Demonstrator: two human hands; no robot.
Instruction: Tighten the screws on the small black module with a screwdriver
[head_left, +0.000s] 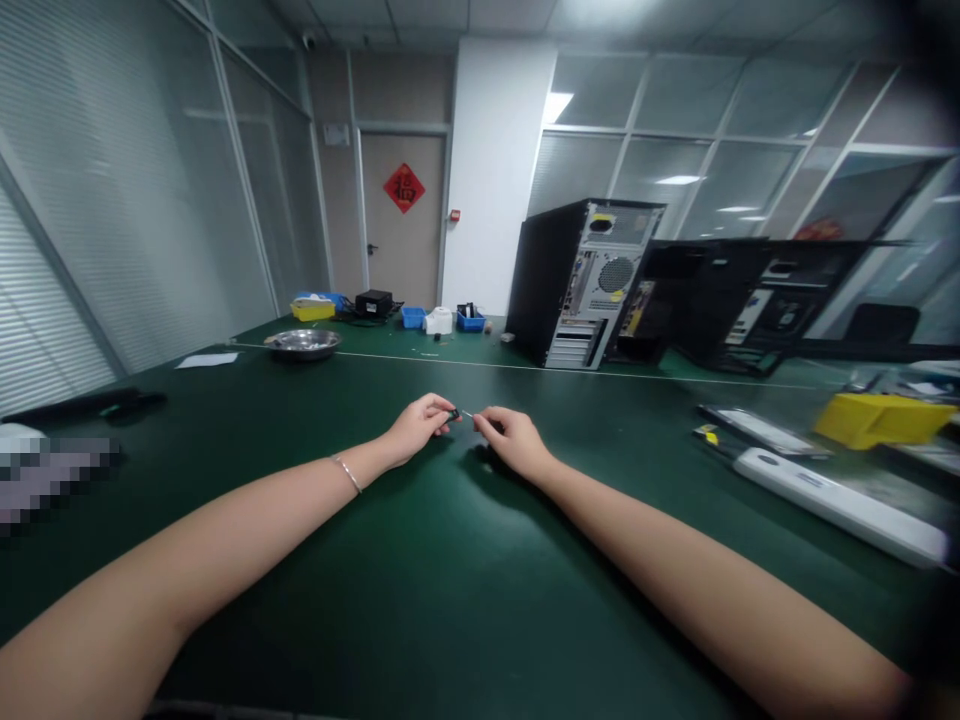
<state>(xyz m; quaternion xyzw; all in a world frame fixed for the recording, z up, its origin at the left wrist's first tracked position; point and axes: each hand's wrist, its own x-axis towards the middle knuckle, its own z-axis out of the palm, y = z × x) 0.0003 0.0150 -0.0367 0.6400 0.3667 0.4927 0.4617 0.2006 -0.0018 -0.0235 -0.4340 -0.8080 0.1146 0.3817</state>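
Note:
Both my arms reach out over a dark green table (450,600). My left hand (417,426), with a thin bracelet on its wrist, pinches a small dark part (454,413) between thumb and fingertips. My right hand (510,440) is closed in a pinch just to the right of it, at the end of a thin light pin or wire that sticks out of the part. The two hands almost touch, a little above the tabletop. The part is too small to name.
A black computer tower (581,283) stands at the back with its rear panel showing, and a second open case (742,300) is beside it. A metal bowl (303,343) and small blue and yellow bins (313,309) sit at the far left. A white power strip (840,502), a yellow box (874,418) and a screwdriver (709,436) lie at the right.

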